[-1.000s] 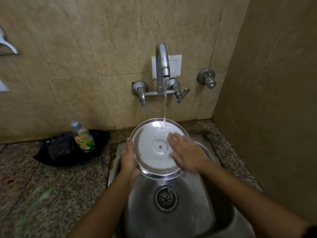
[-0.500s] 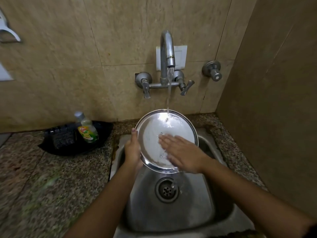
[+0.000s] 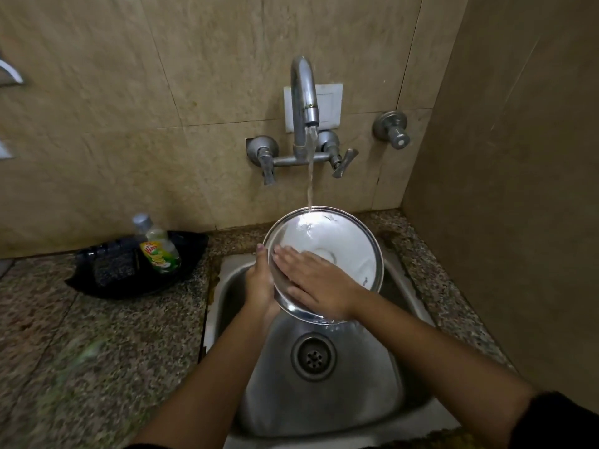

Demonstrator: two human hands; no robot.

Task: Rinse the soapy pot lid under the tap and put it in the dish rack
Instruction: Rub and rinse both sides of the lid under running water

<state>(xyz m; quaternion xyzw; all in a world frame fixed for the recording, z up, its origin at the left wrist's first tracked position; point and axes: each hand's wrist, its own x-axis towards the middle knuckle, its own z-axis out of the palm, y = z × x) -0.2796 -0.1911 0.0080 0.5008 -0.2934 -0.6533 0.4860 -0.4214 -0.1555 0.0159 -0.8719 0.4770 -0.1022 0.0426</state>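
On the left of the granite counter [image 3: 81, 345] a black tray [image 3: 107, 280] held a scrubber and a green dish-soap bottle [image 3: 158, 251], set against the beige tiled wall [image 3: 113, 108]. The left hand [image 3: 259, 283] had its grip closed on the left edge of the pot lid [image 3: 340, 251], thumb over the rim, holding it tilted above the steel sink [image 3: 398, 393]. The right hand [image 3: 319, 283] lay flat with its grip spread wide, palm and fingers pressed on the lid's inner face, grasping nothing. Water from the tap [image 3: 303, 92] struck the upper part of the lid and sheeted down. The rinse seemed in mid-course; to do it well, the lid would likely need turning so the stream reached every part of the rim, the palm sweeping suds downward toward the drain [image 3: 312, 356], and the outer face washed too. A wet steel lid is slippery, so the left grip ought to stay firm. To the right of the tap a second valve [image 3: 390, 129] stuck out of the wall, and a plain brown side wall [image 3: 518, 189] closed the corner. No dish rack could be seen.
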